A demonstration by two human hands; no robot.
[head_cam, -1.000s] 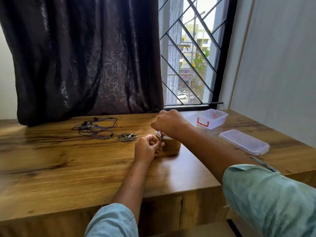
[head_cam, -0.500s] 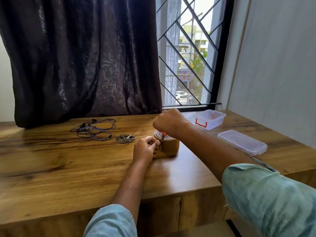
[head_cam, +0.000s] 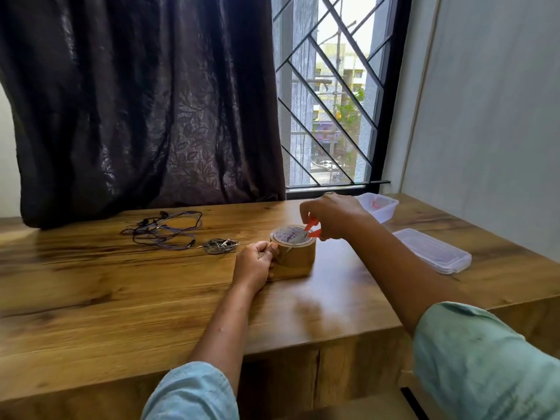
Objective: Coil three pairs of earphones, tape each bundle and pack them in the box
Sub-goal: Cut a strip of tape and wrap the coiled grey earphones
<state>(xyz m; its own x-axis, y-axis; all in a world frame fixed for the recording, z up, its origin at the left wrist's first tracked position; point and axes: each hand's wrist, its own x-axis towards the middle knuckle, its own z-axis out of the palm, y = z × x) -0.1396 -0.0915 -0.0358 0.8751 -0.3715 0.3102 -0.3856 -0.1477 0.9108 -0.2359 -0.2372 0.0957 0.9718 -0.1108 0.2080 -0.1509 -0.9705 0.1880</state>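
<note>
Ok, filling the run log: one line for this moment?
left hand: gripping tape roll | right hand: orange-handled scissors over roll | box: open

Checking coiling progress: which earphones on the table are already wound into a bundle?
The small grey coil, nearest the brown tape roll; the dark purple-corded earphones behind it lie loose.

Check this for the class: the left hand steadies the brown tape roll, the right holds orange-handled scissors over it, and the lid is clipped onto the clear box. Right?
Not quite. In the head view the lid lies on the table, apart from the open clear box. The rest stands.
</note>
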